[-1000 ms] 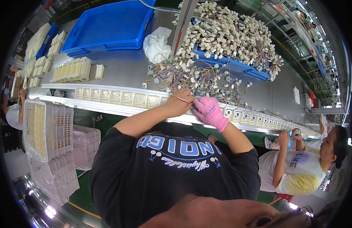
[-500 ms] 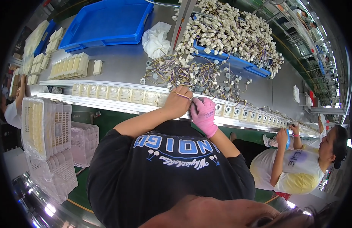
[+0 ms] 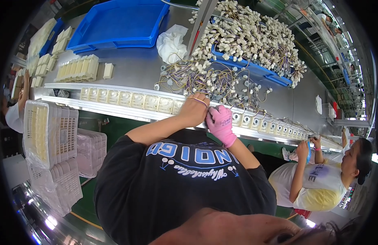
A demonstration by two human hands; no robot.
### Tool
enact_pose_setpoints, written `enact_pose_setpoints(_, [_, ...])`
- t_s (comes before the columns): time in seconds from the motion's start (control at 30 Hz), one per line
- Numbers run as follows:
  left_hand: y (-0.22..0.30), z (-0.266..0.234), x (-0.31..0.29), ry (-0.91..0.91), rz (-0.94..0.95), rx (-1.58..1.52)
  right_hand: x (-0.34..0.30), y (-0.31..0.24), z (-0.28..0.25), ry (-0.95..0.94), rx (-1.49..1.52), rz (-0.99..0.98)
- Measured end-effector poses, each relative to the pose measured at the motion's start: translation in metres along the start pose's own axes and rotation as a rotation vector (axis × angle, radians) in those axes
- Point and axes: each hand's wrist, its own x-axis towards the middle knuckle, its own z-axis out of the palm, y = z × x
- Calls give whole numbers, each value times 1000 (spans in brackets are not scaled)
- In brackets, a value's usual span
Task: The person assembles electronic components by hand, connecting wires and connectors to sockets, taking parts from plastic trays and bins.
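My left hand (image 3: 194, 110) is bare and bends over a row of square cream plastic housings (image 3: 145, 102) seated in a metal rail. Its fingers are closed downward, and a yellow-and-purple wire (image 3: 200, 100) lies across the back of them. Beside it, my right hand (image 3: 221, 124) wears a pink glove with curled fingers, pinching close to the left fingertips. Whatever is pinched is hidden by the fingers. To the right of my hands, the housings (image 3: 254, 122) carry round pieces with dark centres; those to the left do not.
Loose wire leads (image 3: 209, 79) are tangled just beyond the rail. A blue tray (image 3: 254, 67) heaped with white connectors stands behind. At the back left are another blue tray (image 3: 115, 24) and a white bag (image 3: 172, 44). White baskets (image 3: 68, 130) stack at left; a co-worker (image 3: 319, 175) sits right.
The view has shifted a little, so the bench things appear slightly farther right. Both hands stay together at the same place on the row, with the wire still over my left fingers.
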Motion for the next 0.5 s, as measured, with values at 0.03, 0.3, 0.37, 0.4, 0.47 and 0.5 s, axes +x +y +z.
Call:
enact_pose_setpoints(0.03, [0, 0, 0, -1, 4, -4, 0, 2, -1, -41, 23, -21])
enact_pose_setpoints(0.3, [2, -2, -1, 0, -20, -20, -2, -8, 5, 53, -15, 46])
enact_pose_setpoints(0.37, [3, -2, 1, -23, -47, -16, -3, -5, 4, 54, -16, 28])
enact_pose_setpoints(0.4, [3, -3, 2, -25, -47, -17, -2, 0, 4, -9, 0, 22])
enact_pose_setpoints(0.47, [4, -3, 5, -59, -62, 15, -2, 3, 3, -71, 14, 17])
enact_pose_setpoints(0.5, [5, -4, 7, -58, -62, 15, -2, 3, 1, -90, 0, 5])
